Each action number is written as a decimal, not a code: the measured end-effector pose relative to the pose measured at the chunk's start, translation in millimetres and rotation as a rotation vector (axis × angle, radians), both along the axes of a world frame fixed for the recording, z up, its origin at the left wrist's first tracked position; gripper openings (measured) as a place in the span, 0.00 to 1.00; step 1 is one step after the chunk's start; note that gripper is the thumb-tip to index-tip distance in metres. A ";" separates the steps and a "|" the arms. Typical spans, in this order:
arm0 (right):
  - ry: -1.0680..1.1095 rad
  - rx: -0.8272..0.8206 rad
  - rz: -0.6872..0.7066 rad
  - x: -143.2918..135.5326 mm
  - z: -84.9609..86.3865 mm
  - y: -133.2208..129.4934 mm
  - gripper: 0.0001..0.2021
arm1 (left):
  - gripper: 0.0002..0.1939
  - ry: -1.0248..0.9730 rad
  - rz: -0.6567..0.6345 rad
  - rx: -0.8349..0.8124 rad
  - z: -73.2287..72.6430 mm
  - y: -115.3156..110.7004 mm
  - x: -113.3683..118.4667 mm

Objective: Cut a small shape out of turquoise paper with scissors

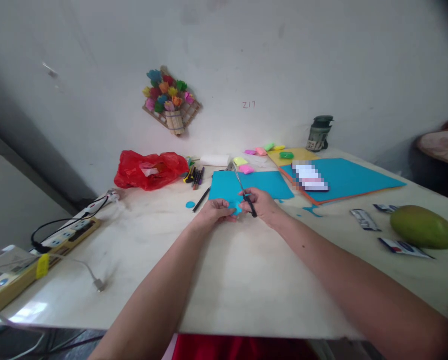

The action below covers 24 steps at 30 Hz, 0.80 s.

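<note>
Near the middle of the table, my left hand [216, 211] is closed on a small piece of blue paper [236, 208], pinching its edge. My right hand [260, 204] grips scissors [248, 201] by their black handles, with the blades pointing up and away toward the wall. The fingers of both hands are close together around the small blue piece. Just beyond them lies a large blue sheet [272, 184]. A small blue disc [190, 205] and a black pen [201, 200] rest left of my left hand. Blue scraps [313, 212] lie to the right.
A red plastic bag [148, 170] and pens [197, 178] are at the back left. A power strip [69, 237] lies on the left. To the right are stacked coloured sheets [353, 175], a phone [309, 177], packets [364, 220], a green mango-like fruit [422, 227] and a bottle [319, 134].
</note>
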State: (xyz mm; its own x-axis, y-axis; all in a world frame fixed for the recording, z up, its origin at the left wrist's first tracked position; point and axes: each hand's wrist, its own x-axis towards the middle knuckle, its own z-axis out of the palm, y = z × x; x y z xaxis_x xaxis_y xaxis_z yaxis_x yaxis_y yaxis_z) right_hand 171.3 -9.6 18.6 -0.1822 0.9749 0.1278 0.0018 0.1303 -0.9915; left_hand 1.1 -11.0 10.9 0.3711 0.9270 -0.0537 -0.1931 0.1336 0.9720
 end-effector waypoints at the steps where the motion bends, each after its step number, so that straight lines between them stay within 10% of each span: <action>1: 0.011 0.008 -0.012 -0.6 0.4 -0.1 0.21 | 0.14 0.002 -0.005 0.001 -0.2 0.8 0.1; 14: -0.016 0.055 -0.087 -6.3 -3.8 1.6 0.24 | 0.13 -0.052 0.072 0.054 -1.3 -0.3 4.5; 24: -0.255 -0.087 0.189 17.9 10.1 -3.6 0.17 | 0.14 -0.116 0.133 0.079 -0.5 4.3 -2.8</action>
